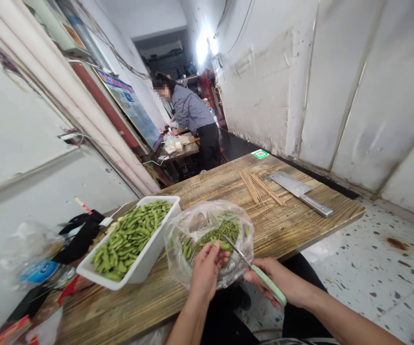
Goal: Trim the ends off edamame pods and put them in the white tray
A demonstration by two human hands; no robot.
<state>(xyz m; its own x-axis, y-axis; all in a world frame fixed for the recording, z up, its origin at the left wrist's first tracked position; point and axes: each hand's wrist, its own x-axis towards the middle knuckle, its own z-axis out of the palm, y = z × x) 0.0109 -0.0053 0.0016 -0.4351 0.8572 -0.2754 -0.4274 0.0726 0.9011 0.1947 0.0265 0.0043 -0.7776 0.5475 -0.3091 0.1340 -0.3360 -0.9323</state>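
Note:
My left hand (207, 268) pinches a green bean pod (224, 245) over a clear plastic bag (196, 230) that holds green trimmings. My right hand (277, 282) grips scissors (255, 272) with pale green handles. Their blades point up and left, with the tips just beside the pod. A white rectangular tray (145, 261) full of green pods stands left of the bag on the wooden table (293, 225).
A cleaver (300, 192) and a bundle of bamboo skewers (259, 188) lie at the table's far side. A plastic water bottle (30, 268), black cloth and packets sit at the left end. Another person in a striped shirt (190, 112) works at a far table. Speckled floor lies to the right.

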